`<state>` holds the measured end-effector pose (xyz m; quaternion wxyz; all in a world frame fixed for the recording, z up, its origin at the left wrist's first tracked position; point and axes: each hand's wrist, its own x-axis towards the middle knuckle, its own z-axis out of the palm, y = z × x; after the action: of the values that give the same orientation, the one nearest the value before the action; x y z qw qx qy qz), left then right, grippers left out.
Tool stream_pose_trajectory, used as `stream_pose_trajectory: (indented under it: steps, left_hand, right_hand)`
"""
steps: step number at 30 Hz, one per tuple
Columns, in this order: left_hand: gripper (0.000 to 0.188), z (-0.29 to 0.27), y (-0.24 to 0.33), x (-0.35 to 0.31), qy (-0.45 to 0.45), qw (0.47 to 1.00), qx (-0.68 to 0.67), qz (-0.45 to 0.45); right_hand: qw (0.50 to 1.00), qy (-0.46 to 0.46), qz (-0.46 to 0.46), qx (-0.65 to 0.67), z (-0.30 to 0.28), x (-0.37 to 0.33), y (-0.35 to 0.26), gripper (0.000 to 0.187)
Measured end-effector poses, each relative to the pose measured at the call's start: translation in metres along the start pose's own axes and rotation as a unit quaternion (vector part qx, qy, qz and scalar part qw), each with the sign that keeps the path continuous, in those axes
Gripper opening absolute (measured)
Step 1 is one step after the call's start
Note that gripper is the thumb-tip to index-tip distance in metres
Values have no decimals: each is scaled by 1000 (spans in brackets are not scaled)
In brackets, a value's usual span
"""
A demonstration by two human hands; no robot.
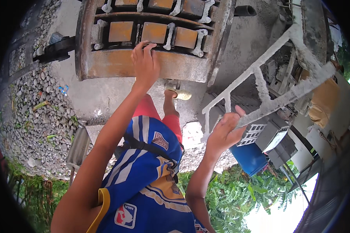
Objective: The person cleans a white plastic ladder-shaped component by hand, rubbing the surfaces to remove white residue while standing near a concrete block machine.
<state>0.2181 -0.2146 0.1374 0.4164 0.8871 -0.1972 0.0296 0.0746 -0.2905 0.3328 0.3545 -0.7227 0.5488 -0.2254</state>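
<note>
A rusty steel block mould (116, 64) stands at the top of the view, its rows of orange-brown cavity cores (154, 32) divided by slots with mortar-crusted metal pieces (200, 42). My left hand (146, 66) rests over the near plate, fingers slightly bent and apart, fingertips by the slot below the middle core. It holds nothing that I can see. On the right, my right hand (226, 132) is closed around the lower bar of a cement-crusted metal frame (262, 87). The frame has crossbars and is tilted, running up to the upper right.
Grey pebbles (35, 116) lie at the left, with a grey concrete piece (78, 145) beside them. A blue container (249, 159) and stacked grey hollow blocks (278, 139) stand at right. A brown sack (323, 101) is farther right. My foot in a pale clog (182, 94) is below the mould.
</note>
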Motion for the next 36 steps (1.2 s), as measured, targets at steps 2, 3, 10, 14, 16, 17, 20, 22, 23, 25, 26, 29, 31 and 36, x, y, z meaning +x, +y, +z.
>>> stream_pose_trajectory:
  steps: [2,3,10,14,16,17,20,22,23,25,26,29,31,36]
  left_hand:
    - [23,2,0,0,2,1000,-3,4]
    - [23,3,1,-1,6,1000,-4,7]
    - [22,2,-6,-13,8,1000,-16,0]
    - [22,4,-5,-2,22,1000,-15,-10]
    - [22,2,-2,-1,31,999,-22,-6]
    - [22,3,0,-1,31,999,-25,-4]
    - [22,7,-2,-3,33,999,-35,-12]
    - [22,9,-2,-5,26,998,-52,-6]
    - [21,10,-3,-6,15,998,-64,-15]
    - [21,1,-5,-11,19,998,-54,-24]
    - [21,1,-6,-7,32,998,-47,-24]
    - [21,2,-4,-2,33,998,-51,-21]
    - [21,2,-1,-1,38,998,-51,-19]
    - [21,5,-3,5,43,996,-70,-22]
  right_hand:
    - [996,-1,-81,29,12,0,15,22]
    - [998,-42,-48,-30,18,-1,25,24]
    - [981,-161,29,-108,19,13,-13,28]
    - [998,-15,-56,16,10,2,-23,23]
    - [994,36,-89,56,12,-2,-4,22]
    - [995,-9,-94,-22,16,-1,21,23]
    - [984,-141,-38,-104,22,10,48,25]
    - [968,-226,17,-109,17,25,48,26]
    - [981,-178,11,-80,15,21,37,26]
    - [989,-136,13,-63,-4,8,8,27]
    - [997,-68,-29,-25,-7,7,-9,26]
    - [993,32,-106,50,-4,5,-16,26]
    - [991,56,-110,59,5,2,-6,26]
    - [967,-216,-8,-133,14,19,39,30]
